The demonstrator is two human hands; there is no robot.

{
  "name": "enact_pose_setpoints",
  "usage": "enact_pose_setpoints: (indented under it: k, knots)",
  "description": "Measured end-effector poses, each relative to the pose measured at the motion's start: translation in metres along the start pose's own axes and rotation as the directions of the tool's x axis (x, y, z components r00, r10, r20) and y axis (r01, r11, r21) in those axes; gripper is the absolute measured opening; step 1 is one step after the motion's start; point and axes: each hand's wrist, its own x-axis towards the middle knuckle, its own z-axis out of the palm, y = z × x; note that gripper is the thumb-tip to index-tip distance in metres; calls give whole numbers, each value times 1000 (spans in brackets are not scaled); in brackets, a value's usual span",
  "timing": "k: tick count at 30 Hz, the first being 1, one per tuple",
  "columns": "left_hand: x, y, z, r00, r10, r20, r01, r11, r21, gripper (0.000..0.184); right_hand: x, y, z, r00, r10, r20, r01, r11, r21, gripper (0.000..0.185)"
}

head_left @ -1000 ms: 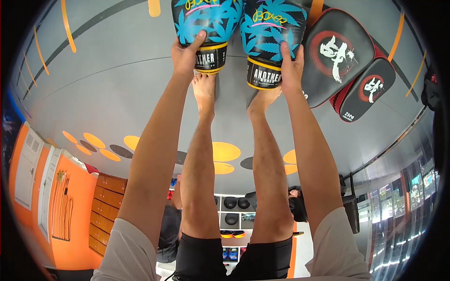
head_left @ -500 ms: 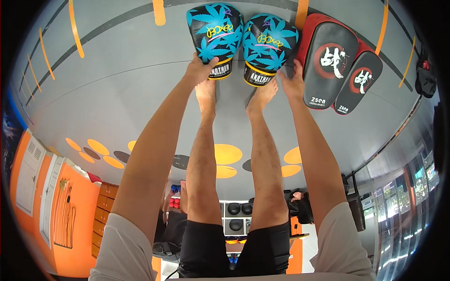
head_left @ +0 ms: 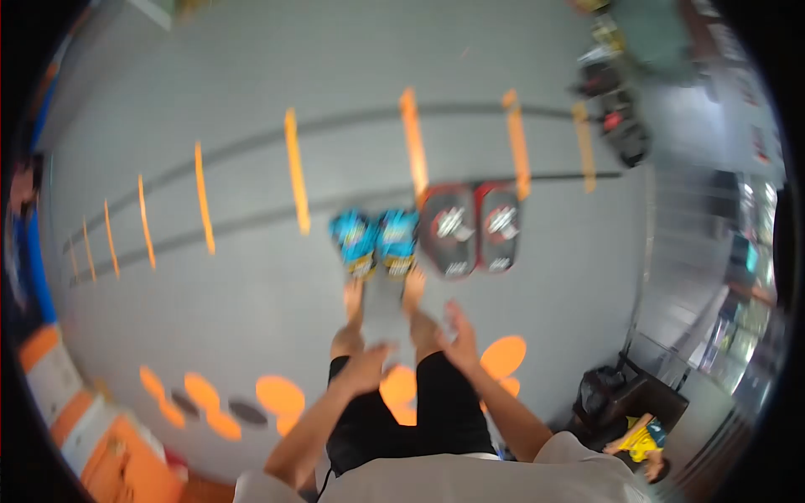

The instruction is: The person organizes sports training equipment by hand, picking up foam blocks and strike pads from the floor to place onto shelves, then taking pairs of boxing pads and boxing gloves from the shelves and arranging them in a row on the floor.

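Withdrawn from the gloves, the left hand [head_left: 367, 369] and right hand [head_left: 458, 342] are near the knees — empty, loosely open, motion-blurred. Beyond, just past the feet [head_left: 384, 293], blue-and-black padded boxing gloves [head_left: 376, 240] lie on the smooth grey floor [head_left: 251, 318], lettering illegible — beside rounded, red-edged pads [head_left: 471, 228].

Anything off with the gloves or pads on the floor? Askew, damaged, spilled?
Nothing stands out. The gloves lie side by side just past the toes, and the two pads lie flat beside them, neatly lined up. No spill visible. Too blurred to rule out small scuffs or tears.
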Motion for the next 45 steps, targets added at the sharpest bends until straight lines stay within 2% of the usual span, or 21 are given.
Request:
enact_pose_setpoints:
  k: [2,4,6,8,10,12,13,14,15,17,18,20,22,23,24,26,27,29,33,41,45]
  knots:
    - [-50,95,-36,979,59,197,-47,997,-65,35,-53,-95,-54,983,175,50,-180,977,113,60]
    - [-77,198,-79,937,285,199,-280,958,-54,32,-89,-168,-125,977,203,-73,-194,975,110,56]
    - [-118,280,-117,836,360,414,-341,932,-121,30,-139,-215,-157,946,263,-191,-233,958,166,51]
    - [-153,304,-108,684,456,569,-297,887,-353,29,-194,-236,-175,886,335,-321,-316,942,110,43]
    - [-166,340,-112,510,399,762,-306,912,-273,31,-228,-253,-195,780,340,-525,-276,940,199,38]
    - [-191,361,-109,367,344,864,-347,913,-216,28,-281,-264,-207,710,409,-574,-247,907,340,36]
    - [-198,376,-115,384,234,893,-358,929,-90,26,-301,-270,-202,610,460,-645,-227,882,414,36]
    - [-210,380,-110,418,140,898,-351,936,18,24,-327,-273,-193,610,450,-652,-198,883,425,35]
    - [-207,376,-104,335,105,936,-403,914,41,24,-348,-274,-182,608,439,-662,-167,885,434,34]
    - [-202,369,-83,343,75,937,-500,859,114,21,-399,-268,-154,552,458,-696,-134,873,468,33]
    - [-210,376,-68,292,51,955,-532,839,118,21,-430,-254,-129,504,497,-706,-174,860,481,32]
    - [-231,389,-39,272,3,962,-380,919,104,18,-492,-229,-74,358,619,-699,-222,783,581,30]
    - [-250,408,-1,234,-19,972,-436,891,122,19,-555,-200,-4,159,793,-588,-123,607,785,29]
    - [-257,421,21,207,13,978,-566,817,109,20,-578,-170,34,88,895,-438,-26,441,897,30]
    - [-265,434,43,173,42,984,-683,725,90,22,-602,-134,80,41,885,-464,-202,462,863,28]
    - [-289,452,89,131,67,989,-786,615,62,22,-670,-182,85,-183,974,-133,287,182,941,18]
    - [-297,458,117,102,91,991,-806,591,28,22,-697,-198,79,-191,972,-138,306,192,933,18]
    - [-307,466,180,53,87,995,-807,590,-9,23,-748,-205,76,-247,968,-35,580,177,795,18]
    - [-342,485,317,17,120,993,-764,642,-64,20,-830,-156,63,-289,957,-42,713,244,657,18]
    - [-470,586,536,-59,175,983,-508,842,-180,15,-1058,-155,-70,-424,799,-426,613,599,514,17]
    - [-480,600,627,-64,85,994,-413,905,-104,14,-1125,-112,-95,-466,772,-432,597,635,491,18]
